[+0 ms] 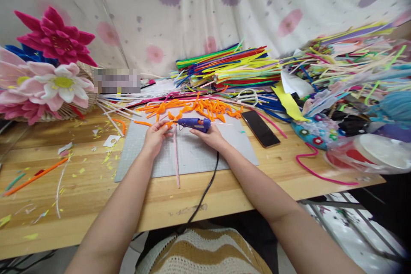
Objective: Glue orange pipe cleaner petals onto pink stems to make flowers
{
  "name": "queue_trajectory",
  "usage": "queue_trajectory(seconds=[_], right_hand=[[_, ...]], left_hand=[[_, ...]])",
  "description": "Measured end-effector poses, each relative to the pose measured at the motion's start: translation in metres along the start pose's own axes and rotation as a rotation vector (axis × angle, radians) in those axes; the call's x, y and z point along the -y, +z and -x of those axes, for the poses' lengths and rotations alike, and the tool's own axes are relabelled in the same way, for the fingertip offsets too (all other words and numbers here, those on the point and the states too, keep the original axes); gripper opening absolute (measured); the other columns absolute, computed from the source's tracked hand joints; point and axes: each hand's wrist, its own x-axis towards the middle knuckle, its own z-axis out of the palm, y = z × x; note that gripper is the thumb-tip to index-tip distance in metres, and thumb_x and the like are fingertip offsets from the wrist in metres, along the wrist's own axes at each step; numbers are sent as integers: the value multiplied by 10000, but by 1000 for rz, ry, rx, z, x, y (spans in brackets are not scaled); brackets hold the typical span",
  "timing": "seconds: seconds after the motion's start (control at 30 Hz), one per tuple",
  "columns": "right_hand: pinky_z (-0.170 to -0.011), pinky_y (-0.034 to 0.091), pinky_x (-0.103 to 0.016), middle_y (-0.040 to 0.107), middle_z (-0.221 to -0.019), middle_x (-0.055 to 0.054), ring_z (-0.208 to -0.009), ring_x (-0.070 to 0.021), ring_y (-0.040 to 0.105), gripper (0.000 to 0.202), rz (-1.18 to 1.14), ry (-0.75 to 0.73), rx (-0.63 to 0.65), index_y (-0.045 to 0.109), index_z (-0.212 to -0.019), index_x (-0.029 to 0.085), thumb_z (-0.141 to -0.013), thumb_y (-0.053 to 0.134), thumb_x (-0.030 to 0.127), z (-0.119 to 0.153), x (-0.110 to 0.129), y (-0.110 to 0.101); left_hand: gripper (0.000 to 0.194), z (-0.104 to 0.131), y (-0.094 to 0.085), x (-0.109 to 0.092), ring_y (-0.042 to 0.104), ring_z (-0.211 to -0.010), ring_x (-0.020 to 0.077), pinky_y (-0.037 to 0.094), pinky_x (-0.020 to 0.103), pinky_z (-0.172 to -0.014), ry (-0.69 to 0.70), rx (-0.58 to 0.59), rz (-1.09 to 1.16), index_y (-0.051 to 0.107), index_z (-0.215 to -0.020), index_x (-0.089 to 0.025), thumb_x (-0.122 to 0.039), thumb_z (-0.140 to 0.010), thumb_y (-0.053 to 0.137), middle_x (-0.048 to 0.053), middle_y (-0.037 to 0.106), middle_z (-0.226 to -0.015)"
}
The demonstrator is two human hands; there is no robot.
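My right hand point(210, 136) is wrapped round a blue hot glue gun point(195, 124), its nozzle pointing left. A black cord point(208, 188) runs down from it over the table edge. Fingers of my left hand point(156, 138) pinch an orange fuzzy pipe-cleaner piece point(170, 123) right by the nozzle; whether they touch I cannot tell. Below that piece a pale pink stem point(176, 158) extends toward me across the grey cutting mat point(135, 162). Just beyond both hands lies a pile of bent orange pipe-cleaner pieces point(212, 107).
A phone point(260, 128) and white-handled scissors point(247, 96) lie to the right. Bundles of coloured pipe cleaners point(231, 68) line the back. Fuzzy flowers point(61, 38) stand at left, a plastic-wrapped tub point(372, 154) at right. Yellow scraps point(105, 158) litter the wooden table point(96, 205).
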Motion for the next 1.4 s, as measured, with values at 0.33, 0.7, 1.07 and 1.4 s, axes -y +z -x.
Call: queue_trajectory(seconds=[0.33, 0.7, 1.07, 1.4], right_hand=[[-763, 484, -325, 675, -861, -34, -795, -183, 619, 382, -21, 30, -25, 654, -892, 187, -641, 643, 475, -1, 0, -2], [-763, 482, -319, 672, -873, -37, -795, -179, 615, 403, 0, 33, -15, 652, -904, 181, -641, 640, 486, -1, -1, -3], [-741, 483, -306, 668, -834, -27, -761, -168, 609, 390, 27, 18, 11, 657, -905, 184, -656, 627, 484, 1, 1, -4], [-773, 479, -323, 670, -863, -32, -796, -177, 615, 388, 18, 37, -44, 656, -902, 192, -640, 645, 477, -1, -3, -3]], left_hand=[[189, -1, -1, 1, 593, -638, 113, 474, 206, -504, 7, -4, 4, 622, -768, -131, -121, -585, 671, 36, 638, -735], [197, 0, -1, 1, 592, -631, 109, 471, 201, -502, 4, -12, 10, 621, -765, -132, -117, -577, 677, 29, 632, -714], [214, -1, -2, 0, 593, -642, 118, 469, 213, -511, 5, -13, 15, 617, -765, -132, -128, -565, 694, 27, 623, -709], [197, 0, -3, 1, 589, -643, 112, 471, 209, -515, 8, -10, 17, 623, -770, -134, -122, -581, 675, 28, 630, -720]])
